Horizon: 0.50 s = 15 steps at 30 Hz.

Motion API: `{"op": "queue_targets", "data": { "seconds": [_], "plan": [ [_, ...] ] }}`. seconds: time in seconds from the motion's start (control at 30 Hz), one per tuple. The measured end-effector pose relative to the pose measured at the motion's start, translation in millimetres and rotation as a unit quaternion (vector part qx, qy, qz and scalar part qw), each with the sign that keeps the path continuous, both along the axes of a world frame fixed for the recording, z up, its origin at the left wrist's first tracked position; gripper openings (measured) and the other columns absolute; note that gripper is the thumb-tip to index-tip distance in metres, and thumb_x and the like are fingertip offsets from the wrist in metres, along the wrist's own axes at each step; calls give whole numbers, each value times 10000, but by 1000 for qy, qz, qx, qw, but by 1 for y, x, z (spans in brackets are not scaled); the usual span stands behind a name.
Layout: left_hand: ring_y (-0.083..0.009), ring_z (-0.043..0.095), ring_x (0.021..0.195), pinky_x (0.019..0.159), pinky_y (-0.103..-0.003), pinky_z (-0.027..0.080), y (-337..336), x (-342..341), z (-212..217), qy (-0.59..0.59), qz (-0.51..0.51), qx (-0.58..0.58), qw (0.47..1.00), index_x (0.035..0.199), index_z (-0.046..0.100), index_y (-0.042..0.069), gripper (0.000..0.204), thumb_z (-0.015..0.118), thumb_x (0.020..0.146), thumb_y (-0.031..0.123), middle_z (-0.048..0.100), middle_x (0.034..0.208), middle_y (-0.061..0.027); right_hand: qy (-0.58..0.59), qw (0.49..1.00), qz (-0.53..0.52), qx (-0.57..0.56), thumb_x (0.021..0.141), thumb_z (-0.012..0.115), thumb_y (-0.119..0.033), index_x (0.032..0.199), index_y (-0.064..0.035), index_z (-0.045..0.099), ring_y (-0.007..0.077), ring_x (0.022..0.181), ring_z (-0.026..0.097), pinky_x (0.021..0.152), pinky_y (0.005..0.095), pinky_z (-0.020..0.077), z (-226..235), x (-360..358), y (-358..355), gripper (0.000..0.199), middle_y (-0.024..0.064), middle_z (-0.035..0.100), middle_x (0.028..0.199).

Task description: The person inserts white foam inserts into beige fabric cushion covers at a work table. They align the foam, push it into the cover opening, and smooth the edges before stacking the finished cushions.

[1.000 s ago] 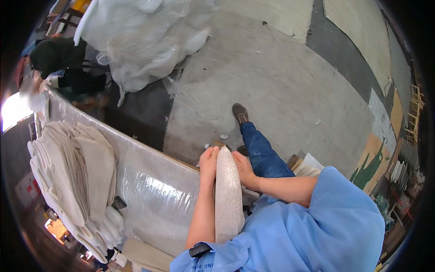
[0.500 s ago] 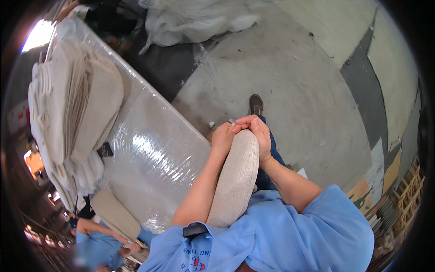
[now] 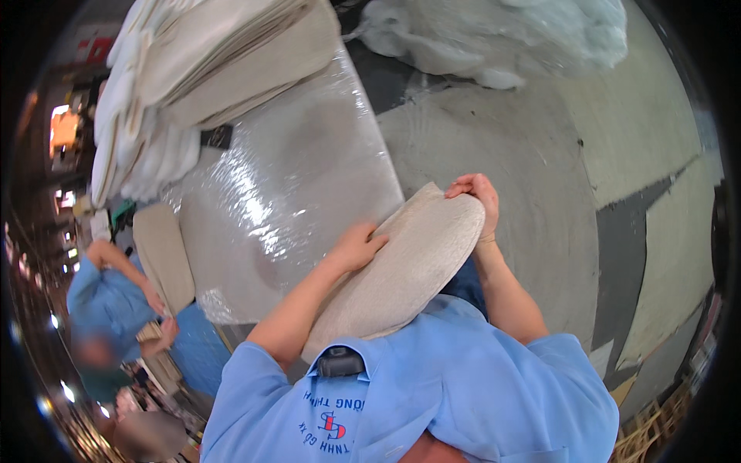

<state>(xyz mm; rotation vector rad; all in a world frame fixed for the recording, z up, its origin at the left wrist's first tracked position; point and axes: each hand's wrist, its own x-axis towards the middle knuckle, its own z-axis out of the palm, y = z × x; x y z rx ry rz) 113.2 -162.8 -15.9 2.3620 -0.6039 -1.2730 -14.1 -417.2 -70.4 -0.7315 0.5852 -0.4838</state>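
As the left hand (image 3: 357, 248) and the right hand (image 3: 483, 204) are gripping it, a beige cushion (image 3: 401, 266) is slanting beside the worktop (image 3: 324, 181)

Because the cushion is lying at an angle across the body, its rounded end is pointing past the worktop's nearest right-hand corner, while its other end is reaching back to the person's blue shirt (image 3: 509, 401). Along the cushion's edge facing the worktop, the left hand's fingers are clamping on the fabric, with part of that hand hiding underneath. Out past the worktop's corner, above the floor (image 3: 525, 154), the right hand's fingers are curling together over the cushion's rounded end. Whether the cushion is touching the worktop, the view is not showing clearly.

Shiny clear film is covering the worktop. At the worktop's far end, a stack of beige pieces (image 3: 255, 69) is lying, and white padded pieces (image 3: 166, 166) are bulging beside it toward the worktop's left edge. Just beside them on the worktop, a small dark item (image 3: 217, 137) is resting.

Beyond the worktop's right edge, a bundle in clear plastic (image 3: 494, 38) is sitting on the floor. Well to the right of the worktop, pale sheets (image 3: 641, 131) are covering part of the floor. Past the worktop's left end, a co-worker (image 3: 112, 297) is touching another beige pad (image 3: 164, 255) with one hand.
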Motion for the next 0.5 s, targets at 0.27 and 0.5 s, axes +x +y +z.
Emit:
{"op": "queue_targets", "data": {
  "seconds": [0.27, 0.5],
  "plan": [
    [-469, 689, 968, 840, -542, 530, 93, -40, -7, -174, 106, 31, 979, 1133, 682, 26, 374, 536, 1085, 367, 732, 1064, -258, -8, 999, 36, -22, 1115, 509, -336, 1022, 34, 689, 236, 742, 690, 755, 356, 557, 0, 9, 2, 422, 173, 732, 795],
    [-490, 675, 971, 822, -569, 514, 101, -29, -31, -242, 121, -3, 963, 1080, 650, 33, 362, 510, 1100, 366, 723, 1026, -256, -41, 994, 87, -49, 1125, 466, -354, 1039, 47, 682, 255, 746, 694, 762, 366, 562, 0, 8, 0, 464, 188, 730, 818]
  ]
}}
